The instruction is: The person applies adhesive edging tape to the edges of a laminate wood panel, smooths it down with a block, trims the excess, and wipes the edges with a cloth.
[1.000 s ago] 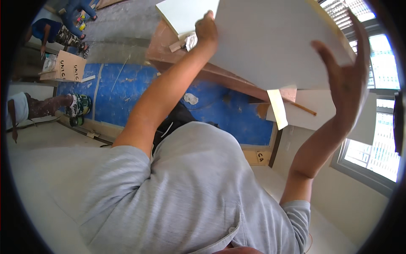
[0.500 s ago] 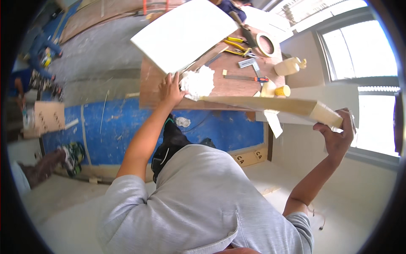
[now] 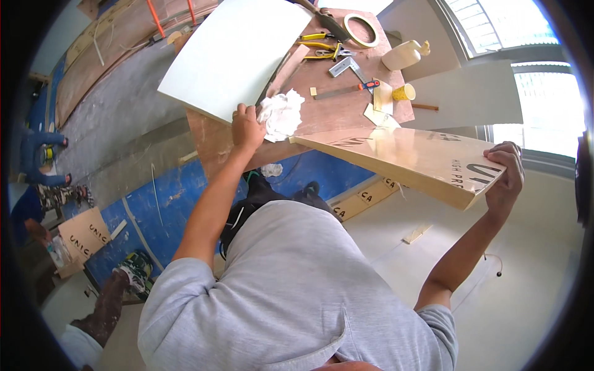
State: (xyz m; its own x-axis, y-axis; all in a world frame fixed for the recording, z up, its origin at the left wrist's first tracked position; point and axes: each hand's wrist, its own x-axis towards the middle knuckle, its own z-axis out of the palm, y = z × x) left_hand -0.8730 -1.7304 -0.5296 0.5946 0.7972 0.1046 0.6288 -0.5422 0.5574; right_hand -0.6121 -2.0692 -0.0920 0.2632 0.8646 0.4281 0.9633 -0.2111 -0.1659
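My right hand (image 3: 506, 176) grips the far right end of a long, thick wooden panel (image 3: 402, 154) with a shiny face bearing dark print. Its left end meets the near edge of the wooden worktable (image 3: 297, 114), and the panel tilts with its face partly upward. My left hand (image 3: 247, 128) is closed at the near corner of a large white board (image 3: 232, 59), right beside a crumpled white rag (image 3: 281, 115). Its fingers are curled, and what lies under them is hidden.
On the table are a flat file (image 3: 340, 91), a try square (image 3: 349, 69), yellow-handled pliers (image 3: 322, 49), a tape roll (image 3: 361, 31), a plastic bottle (image 3: 402, 55) and a yellow cup (image 3: 404, 93). Other people (image 3: 46, 154) sit at the left. Blue sheeting (image 3: 167, 204) covers the floor.
The wooden panel has turned from edge-on to show its printed face, its right end lower. My left fingers, spread before, have curled in. The view has shifted.
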